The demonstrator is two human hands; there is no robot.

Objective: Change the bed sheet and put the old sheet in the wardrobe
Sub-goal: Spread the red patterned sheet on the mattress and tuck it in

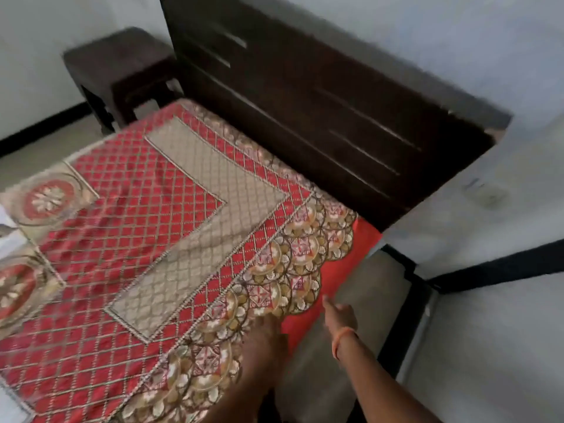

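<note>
red patterned bed sheet [152, 224] spread flat over the bed, scalloped border hanging off the near edge beside the dark headboard [305, 96]. plain red cloth [341, 270] showing under that border, down toward the floor [366, 300]. left hand [267, 331] pressing on the sheet's edge, blurred, grip hard to tell. right hand [340, 312] just beside the red cloth, fingers spread loosely, holding nothing. orange band [343, 340] round the right wrist. dark side table [122, 65] beyond the far corner.
</note>
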